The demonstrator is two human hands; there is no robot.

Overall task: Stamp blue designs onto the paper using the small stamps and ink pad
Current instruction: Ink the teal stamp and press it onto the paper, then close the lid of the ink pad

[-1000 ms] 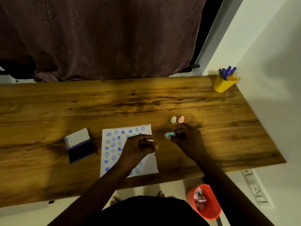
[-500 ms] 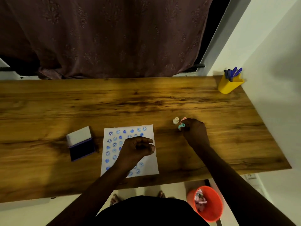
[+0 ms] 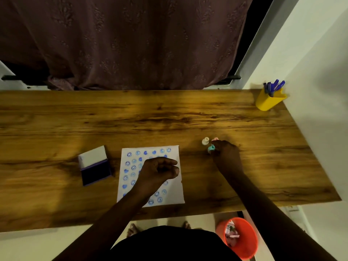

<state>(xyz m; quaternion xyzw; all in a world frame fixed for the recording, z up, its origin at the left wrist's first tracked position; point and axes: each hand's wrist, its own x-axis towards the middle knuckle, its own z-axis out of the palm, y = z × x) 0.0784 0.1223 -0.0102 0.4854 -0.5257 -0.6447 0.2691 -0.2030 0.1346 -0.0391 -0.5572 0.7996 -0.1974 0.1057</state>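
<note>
Moved back beside the other stamps [image 3: 205,141], right hand [image 3: 227,157] holds teal stamp [image 3: 211,148] upright.

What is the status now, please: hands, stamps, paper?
Right hand at teal stamp, beside cream stamp and pink stamp. Left hand curled over stamped paper. Ink pad open. Nothing in the way.

Long wooden table [image 3: 169,117]; yellow plastic cup [image 3: 268,101] holding blue pens [image 3: 274,86] at its far right corner; brown patterned curtain [image 3: 131,40] behind; orange bucket [image 3: 243,240] on floor.
</note>
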